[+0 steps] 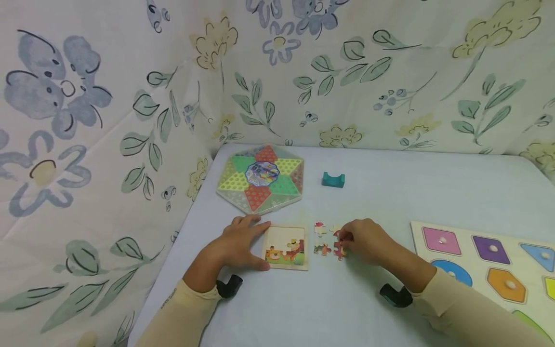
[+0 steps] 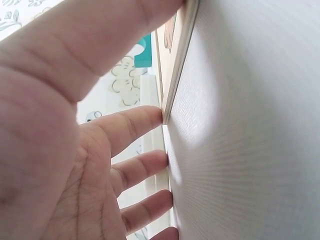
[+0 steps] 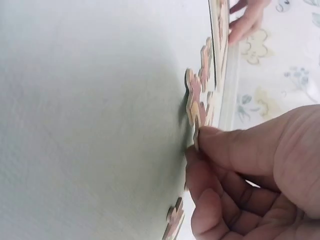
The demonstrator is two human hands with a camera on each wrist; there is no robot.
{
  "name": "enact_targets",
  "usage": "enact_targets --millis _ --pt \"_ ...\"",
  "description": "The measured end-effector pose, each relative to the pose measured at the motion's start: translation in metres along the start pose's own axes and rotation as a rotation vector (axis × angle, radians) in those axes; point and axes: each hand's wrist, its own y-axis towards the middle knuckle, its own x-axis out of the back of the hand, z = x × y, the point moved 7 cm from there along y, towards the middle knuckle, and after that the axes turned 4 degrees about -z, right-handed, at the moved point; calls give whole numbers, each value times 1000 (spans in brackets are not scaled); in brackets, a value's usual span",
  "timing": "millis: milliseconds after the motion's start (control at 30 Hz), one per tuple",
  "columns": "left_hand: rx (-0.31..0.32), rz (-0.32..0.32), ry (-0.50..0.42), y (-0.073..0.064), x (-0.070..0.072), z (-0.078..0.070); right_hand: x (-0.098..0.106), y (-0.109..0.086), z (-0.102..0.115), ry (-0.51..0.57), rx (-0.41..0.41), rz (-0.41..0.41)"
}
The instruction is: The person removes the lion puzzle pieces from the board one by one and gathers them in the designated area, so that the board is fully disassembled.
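A square wooden puzzle tray (image 1: 286, 247) lies on the table with a few picture pieces fitted along its lower part. My left hand (image 1: 237, 245) rests at the tray's left side, fingers spread, thumb and index fingertip touching its edge. Just right of the tray lie several loose jigsaw pieces (image 1: 320, 229). At the right of these my right hand (image 1: 366, 241) pinches a puzzle piece (image 3: 196, 134) between thumb and index finger, close to the tabletop. The hand hides part of that piece in the head view. Another loose piece (image 3: 174, 220) lies beyond the fingers in the right wrist view.
A hexagonal Chinese checkers board (image 1: 234, 182) lies behind the tray. A small teal curved block (image 1: 333, 180) stands at the back. On the right lies a shape puzzle board (image 1: 466, 250) with knobbed pieces. Floral cloth (image 1: 173, 96) hangs at the left and back.
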Motion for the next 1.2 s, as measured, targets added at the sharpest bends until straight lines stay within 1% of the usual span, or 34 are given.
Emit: enact_targets --millis 133,233,367,467,567,633,700,800,933,1067,1200 --pt "2 4 0 0 0 0 -2 0 4 -43 -7 -5" --pt "1 5 1 1 0 1 -1 2 8 -52 -13 -9" --pt "3 4 1 1 -1 2 -2 9 25 -58 -4 0" --pt "9 2 0 1 -1 3 -10 14 48 -72 66 2" --pt "9 5 -1 0 -2 3 -20 19 71 -90 182 -29" --pt "5 7 -7 -1 -2 2 -28 22 82 -100 226 -34" --pt "5 10 -4 -1 -2 1 -34 25 88 -102 248 -27" --pt "4 13 3 0 -3 -1 -39 27 92 -87 237 6" --pt "0 12 24 2 -3 -1 -40 27 92 -63 217 28" --pt "-2 11 33 2 -2 0 -40 28 90 -43 183 14" --pt "0 10 26 0 0 0 -40 29 90 3 174 -24"
